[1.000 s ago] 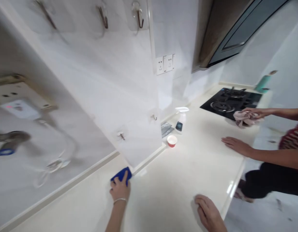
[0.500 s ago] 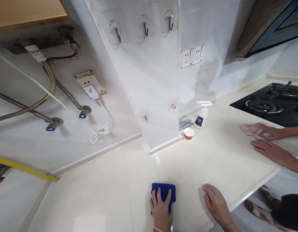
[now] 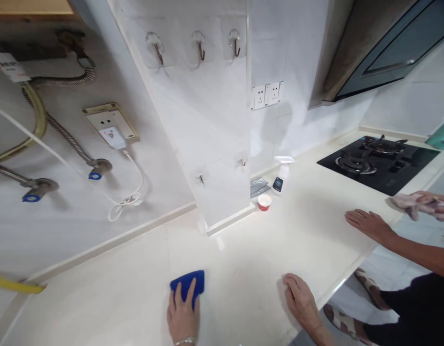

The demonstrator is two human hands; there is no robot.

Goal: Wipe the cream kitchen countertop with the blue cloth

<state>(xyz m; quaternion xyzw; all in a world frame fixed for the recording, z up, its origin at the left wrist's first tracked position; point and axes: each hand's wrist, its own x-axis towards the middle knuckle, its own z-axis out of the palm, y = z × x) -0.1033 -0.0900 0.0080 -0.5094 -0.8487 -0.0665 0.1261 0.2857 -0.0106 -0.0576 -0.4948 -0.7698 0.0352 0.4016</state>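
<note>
My left hand (image 3: 184, 312) presses down on a folded blue cloth (image 3: 188, 283), fingers spread over it, on the pale countertop (image 3: 236, 274). The cloth lies flat, partly hidden under the fingers. A bracelet circles my left wrist. To the right, near the counter's front edge, my right hand (image 3: 300, 300) rests on the surface with loosely bent fingers and holds nothing that I can see. Beyond it stand a small red and white cup (image 3: 264, 203) and a white spray bottle (image 3: 280, 178), with a grey packet (image 3: 260, 187) lying beside them at the wall.
At right, a co-worker leans one hand (image 3: 369, 225) on the counter and holds a pinkish cloth (image 3: 416, 204) in the other. A black gas hob (image 3: 376, 163) lies behind. A wall pillar (image 3: 222, 144) with hooks juts onto the counter. A yellow hose (image 3: 16, 284) is at left.
My left hand and the blue cloth have moved left along the counter, and the cloth has turned. The co-worker's pinkish cloth has come off the counter by the hob toward its front edge. The view has swung right.
</note>
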